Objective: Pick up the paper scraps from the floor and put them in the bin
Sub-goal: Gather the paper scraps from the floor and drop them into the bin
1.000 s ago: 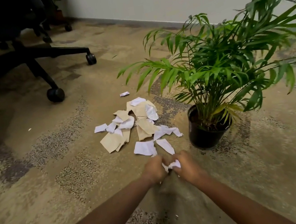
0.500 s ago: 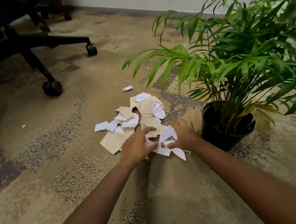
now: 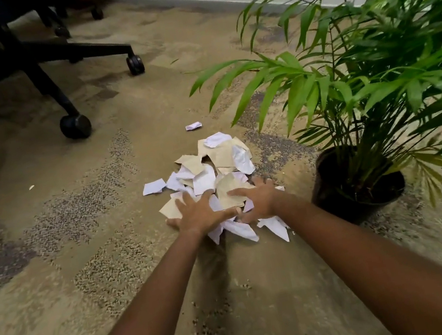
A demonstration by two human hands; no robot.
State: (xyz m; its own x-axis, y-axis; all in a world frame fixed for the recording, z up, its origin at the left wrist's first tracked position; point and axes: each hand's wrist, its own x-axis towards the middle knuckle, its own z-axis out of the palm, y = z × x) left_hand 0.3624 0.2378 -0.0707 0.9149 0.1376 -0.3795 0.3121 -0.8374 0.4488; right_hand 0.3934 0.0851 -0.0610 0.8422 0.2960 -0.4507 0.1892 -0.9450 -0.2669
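While both arms are reaching forward, the left hand (image 3: pixel 198 213) and right hand (image 3: pixel 259 200) are lying w/ fingers spread wide, palms down, on the near edge of the paper scraps (image 3: pixel 215 174). The scraps are lying in a loose pile on the carpet floor (image 3: pixel 62 248), torn into uneven angular pieces: some white and crumpled, some tan and flat, approx. half of each. A few white pieces are sticking out under the hands on the near side. One small white scrap (image 3: pixel 193 125) is lying apart, just beyond the pile, and one more is sitting at the left edge. The carpet is looking short and rough, beige w/ grey speckled patches.

Right of the pile, a round black plastic pot (image 3: pixel 333 196) is holding a palm-like plant (image 3: pixel 358 75) w/ long thin green leaves; the soil inside is too dark to make out. The leaves are cut off at the right edge. At top left, the black star-shaped base of an office chair (image 3: pixel 50 66) w/ round wheels is standing on the carpet, its seat out of frame. What the palms are covering, I cannot tell.
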